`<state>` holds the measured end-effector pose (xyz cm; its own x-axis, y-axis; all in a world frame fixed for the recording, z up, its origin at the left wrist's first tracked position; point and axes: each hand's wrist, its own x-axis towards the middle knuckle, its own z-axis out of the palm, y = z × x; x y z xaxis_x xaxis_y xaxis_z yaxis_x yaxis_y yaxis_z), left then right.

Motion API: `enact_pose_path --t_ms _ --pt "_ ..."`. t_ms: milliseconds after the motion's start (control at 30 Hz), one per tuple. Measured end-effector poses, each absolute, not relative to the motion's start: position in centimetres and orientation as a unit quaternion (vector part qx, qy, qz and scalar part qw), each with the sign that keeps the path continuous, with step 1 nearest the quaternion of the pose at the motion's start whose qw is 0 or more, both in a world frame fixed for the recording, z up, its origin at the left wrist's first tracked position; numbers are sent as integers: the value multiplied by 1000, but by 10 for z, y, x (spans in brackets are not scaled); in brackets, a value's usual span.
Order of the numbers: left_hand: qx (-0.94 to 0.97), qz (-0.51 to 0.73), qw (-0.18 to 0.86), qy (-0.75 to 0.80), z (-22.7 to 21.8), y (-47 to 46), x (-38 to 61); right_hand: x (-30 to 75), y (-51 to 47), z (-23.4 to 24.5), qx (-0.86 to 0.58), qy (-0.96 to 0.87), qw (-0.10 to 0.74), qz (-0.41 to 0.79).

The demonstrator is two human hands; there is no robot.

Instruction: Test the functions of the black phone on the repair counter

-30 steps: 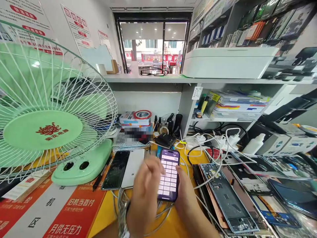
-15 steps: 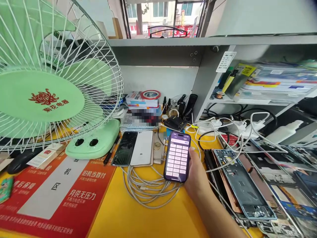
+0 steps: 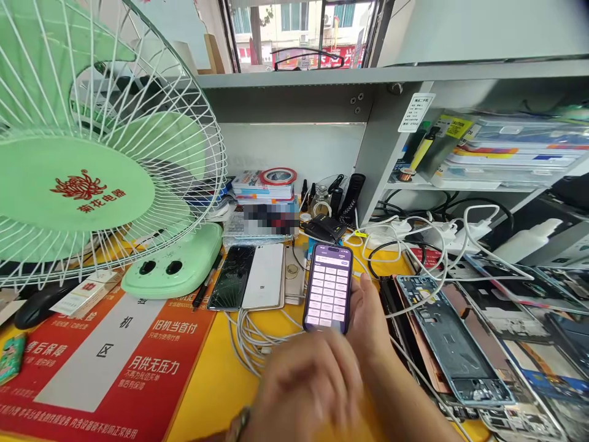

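Over the surface (image 3: pixel 216 374), short of its back edge, your right hand (image 3: pixel 368 316) holds the phone (image 3: pixel 328 287), its lit screen (image 3: pixel 327 298) toward you. Your left hand (image 3: pixel 313 380), blurred, hangs before its lower edge; you cannot tell how far those fingers close. This looks like screen use; tapping would need your right grip steady.

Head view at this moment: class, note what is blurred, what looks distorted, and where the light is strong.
In the head view, the left hand is badly blurred, while the phone shows its lit grid clearly, its text too small to read; in that same head view, the fan looks stretched toward the left edge, and bright daylight shows through the window.
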<state>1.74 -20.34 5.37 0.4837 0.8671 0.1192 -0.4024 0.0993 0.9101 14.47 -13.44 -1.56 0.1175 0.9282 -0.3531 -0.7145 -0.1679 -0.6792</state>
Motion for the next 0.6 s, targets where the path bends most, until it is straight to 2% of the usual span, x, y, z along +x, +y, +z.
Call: enact_pose_path --t_ms 100,167,400,600 --pt "447 551 615 344 23 -161 21 147 -135 -9 -386 -143 633 656" --pt "422 551 590 412 8 -145 22 150 -136 -3 -380 -129 643 652" --pt "309 405 784 354 -6 -150 33 155 -137 -6 -366 -165 654 641" --pt "289 437 799 296 -15 -151 33 152 -138 -17 -375 -229 641 630"
